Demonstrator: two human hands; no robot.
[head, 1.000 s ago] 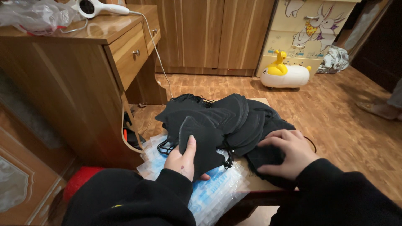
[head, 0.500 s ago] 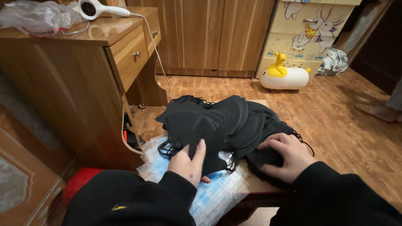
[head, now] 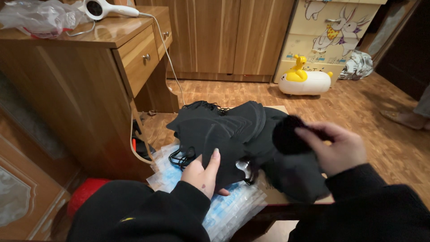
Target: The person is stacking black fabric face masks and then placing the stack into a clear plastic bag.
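Moved: right hand [head: 335,150] has lifted off the pile since the earlier frames, where it pressed flat on the right side; it now hangs above the right edge with a black piece raised.
Black piece: dark fabric item [head: 293,157] hangs from the right hand, its top bunched at the fingertips, its lower part drooping to the pile's right edge.
Right hand state: fingers curled and pinched closed on the top of the black piece.
Left hand: left hand [head: 204,172] remains on the near left of the pile, shifted slightly; palm down, fingers extended, open and flat against the fabric, gripping nothing.
Pile: heap of black fabric items [head: 224,130] with thin loops showing at its left, lying on the low counter [head: 277,197] in front of the person, much as before.
Beneath: clear packets with blue contents [head: 233,210] lie under the pile's near edge.
Sleeves: both arms are in black sleeves.
Around: wooden desk with drawer [head: 98,80] to the left, white hair dryer [head: 105,8] on top; yellow-and-white ride-on toy [head: 304,80] on the wooden floor [head: 358,107] beyond.
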